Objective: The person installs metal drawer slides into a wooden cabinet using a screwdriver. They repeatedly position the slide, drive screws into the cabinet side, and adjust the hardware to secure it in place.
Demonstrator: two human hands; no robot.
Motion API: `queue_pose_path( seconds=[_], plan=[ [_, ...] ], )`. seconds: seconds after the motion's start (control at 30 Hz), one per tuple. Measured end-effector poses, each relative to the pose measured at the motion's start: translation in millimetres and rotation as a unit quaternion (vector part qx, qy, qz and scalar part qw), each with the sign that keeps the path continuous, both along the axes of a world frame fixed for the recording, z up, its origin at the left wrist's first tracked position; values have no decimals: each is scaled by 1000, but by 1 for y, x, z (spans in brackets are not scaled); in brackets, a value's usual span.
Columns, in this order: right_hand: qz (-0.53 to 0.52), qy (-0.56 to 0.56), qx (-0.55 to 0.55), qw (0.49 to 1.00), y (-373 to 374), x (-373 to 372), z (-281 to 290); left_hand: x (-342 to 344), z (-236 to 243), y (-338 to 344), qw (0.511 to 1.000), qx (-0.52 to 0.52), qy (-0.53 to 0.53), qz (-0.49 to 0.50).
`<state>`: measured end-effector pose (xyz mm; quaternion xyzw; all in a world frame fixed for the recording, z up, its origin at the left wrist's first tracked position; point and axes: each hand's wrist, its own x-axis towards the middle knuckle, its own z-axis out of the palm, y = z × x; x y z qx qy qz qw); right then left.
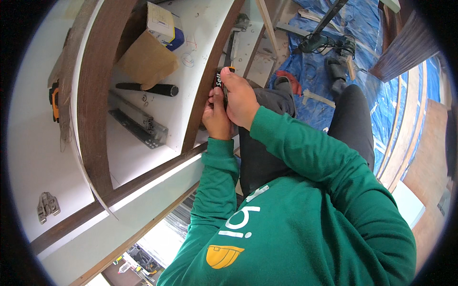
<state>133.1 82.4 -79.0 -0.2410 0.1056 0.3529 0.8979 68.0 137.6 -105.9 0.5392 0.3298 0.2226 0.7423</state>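
My left hand (218,117) is closed around the lower part of a black-handled tool (218,80) with pale lettering and a yellow-orange band. My right hand (241,97) wraps the same handle from the right, its thumb near the band. Beyond the band, a narrow flat metal piece (231,50) points away from me; I cannot tell the tool's exact kind. Both hands are right beside the dark brown edge (207,66) of a white-lined cabinet, and they hide much of the handle.
Inside the cabinet lie a cardboard box (160,24), a black tube (148,89) and metal drawer slides (136,125). A hinge (48,207) and an orange-black tape measure (54,102) are farther left. A thin strip (76,128) hangs along a panel. Blue sheeting (310,52) covers floor, with cables and wood pieces.
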Motion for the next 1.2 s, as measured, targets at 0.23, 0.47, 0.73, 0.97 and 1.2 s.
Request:
queue_pose_path(
  seconds=[0.23, 0.47, 0.73, 0.97, 1.2],
  plan=[
    [-3, -15, -8, 1000, 7, -2, -8, 2, -4, 8, 999, 38, 13, -9],
    [-3, -30, -16, 999, 8, 1, -5, 2, 11, 2, 994, 34, 98, 24],
    [-46, -90, -99, 990, 11, 4, 0, 8, 14, 10, 979, 59, 194, 2],
    [-30, -72, -42, 996, 19, 11, -11, 2, -4, 14, 944, 284, 154, -74],
    [4, 10, -8, 1000, 0, 4, 2, 3, -4, 8, 998, 23, 53, 1]
  ],
)
